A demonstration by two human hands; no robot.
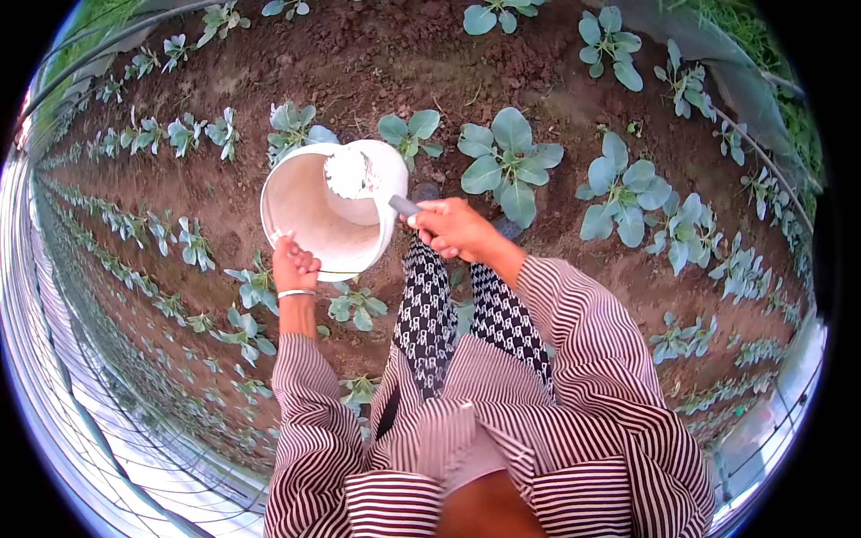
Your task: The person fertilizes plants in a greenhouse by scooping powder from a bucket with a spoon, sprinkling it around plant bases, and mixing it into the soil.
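A white bucket (294, 184) is tipped so that its mouth faces me, just in front of my legs. My left hand (294, 266) is closed at the bucket's lower left rim, by a thin handle wire. My right hand (456, 229) grips the grey handle of what looks like a scoop (405, 206), at the bucket's right rim. Inside the bucket lies a bright white mass (348, 173), too overexposed to tell whether it is the scoop's head or loose contents.
Rows of leafy green plants (511, 161) grow in brown soil (359, 63) on all sides. Several stand close to the bucket and my legs (429, 314). Curved poles and plastic sheeting (54, 359) border the left, and a pipe (767, 161) runs along the right.
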